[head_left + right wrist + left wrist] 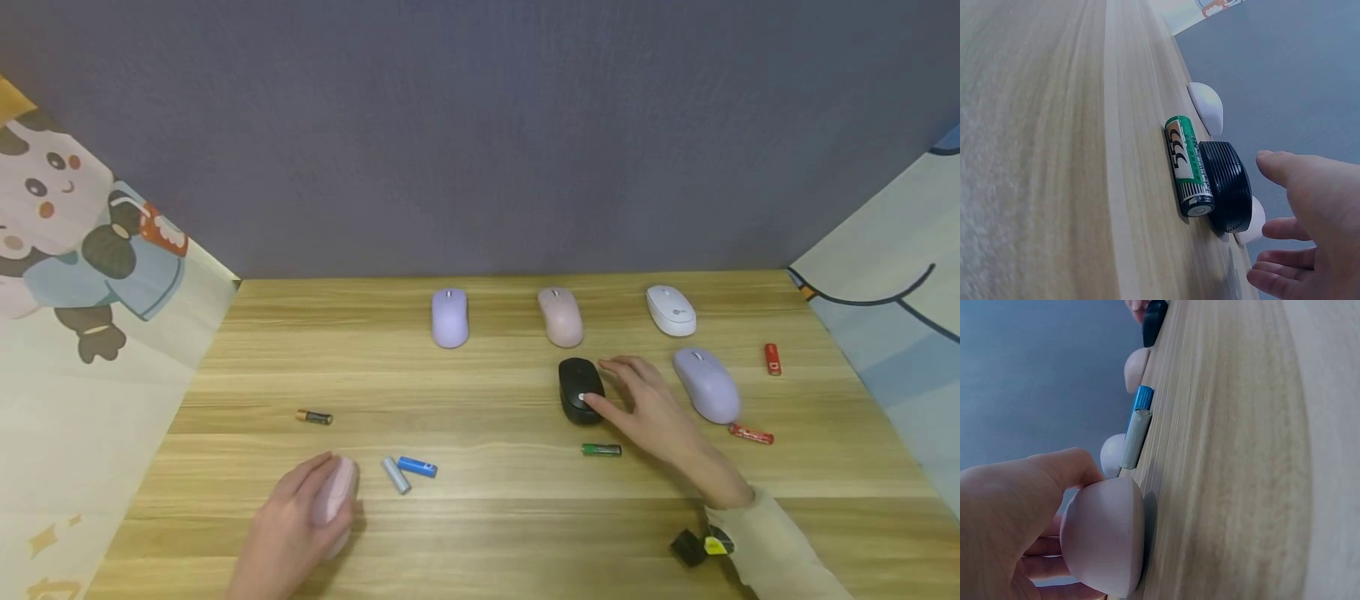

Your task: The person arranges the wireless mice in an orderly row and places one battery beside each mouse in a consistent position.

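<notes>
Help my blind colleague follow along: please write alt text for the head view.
A person's left hand grips a pale pink mouse at a wooden table, while their right hand hovers close to a black mouse. Two lilac mice, another pink mouse, a white mouse and six batteries lie spread around.

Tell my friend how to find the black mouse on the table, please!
Look at the wooden table, just right of its middle in the head view. There the black mouse sits between the back pink mouse and a green battery. It's the only dark one: every other mouse is pale.
</notes>
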Demonstrator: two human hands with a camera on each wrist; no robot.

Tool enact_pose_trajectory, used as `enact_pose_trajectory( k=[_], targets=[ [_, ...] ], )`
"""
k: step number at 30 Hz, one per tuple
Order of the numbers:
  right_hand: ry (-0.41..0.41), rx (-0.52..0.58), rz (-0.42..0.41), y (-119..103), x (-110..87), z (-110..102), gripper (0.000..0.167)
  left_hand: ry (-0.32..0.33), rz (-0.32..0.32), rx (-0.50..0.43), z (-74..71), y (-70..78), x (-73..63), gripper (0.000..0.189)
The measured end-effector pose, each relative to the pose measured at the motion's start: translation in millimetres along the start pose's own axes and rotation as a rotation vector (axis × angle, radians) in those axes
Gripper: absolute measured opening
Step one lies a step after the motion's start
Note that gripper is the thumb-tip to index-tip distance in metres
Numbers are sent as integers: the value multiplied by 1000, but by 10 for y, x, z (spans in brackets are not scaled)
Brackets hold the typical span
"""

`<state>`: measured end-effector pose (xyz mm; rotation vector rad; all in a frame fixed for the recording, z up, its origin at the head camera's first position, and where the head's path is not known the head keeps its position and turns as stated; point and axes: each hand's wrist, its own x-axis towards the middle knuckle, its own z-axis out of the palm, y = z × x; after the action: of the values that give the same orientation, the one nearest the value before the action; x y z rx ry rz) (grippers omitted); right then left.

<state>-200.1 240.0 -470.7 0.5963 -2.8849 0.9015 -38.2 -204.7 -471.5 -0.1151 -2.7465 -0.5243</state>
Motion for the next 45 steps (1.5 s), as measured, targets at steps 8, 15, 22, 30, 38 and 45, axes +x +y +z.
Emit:
enact_pose_trajectory(
  k=[8, 15, 22, 30, 38, 45],
  targets=[
    [-13, -4, 2, 2, -2, -4, 64, -12, 3, 10, 0, -3, 13, 58],
    [-15, -2, 6, 9, -2, 3, 65, -6, -7, -1, 4, -3, 15, 57],
    [-5, 0, -1, 24, -10, 23, 64, 66, 62, -33, 3, -24, 69, 58],
    [-1, -4, 3, 23, -17, 33, 65, 97, 108, -38, -4, -27, 162, 56],
    [4, -9, 0, 43, -25, 38, 64, 119, 150, -50, 3, -21, 272, 54],
    [-3, -10, 0, 55, -24, 39, 63, 119, 186, -37, 5, 2, 404, 54]
  ],
)
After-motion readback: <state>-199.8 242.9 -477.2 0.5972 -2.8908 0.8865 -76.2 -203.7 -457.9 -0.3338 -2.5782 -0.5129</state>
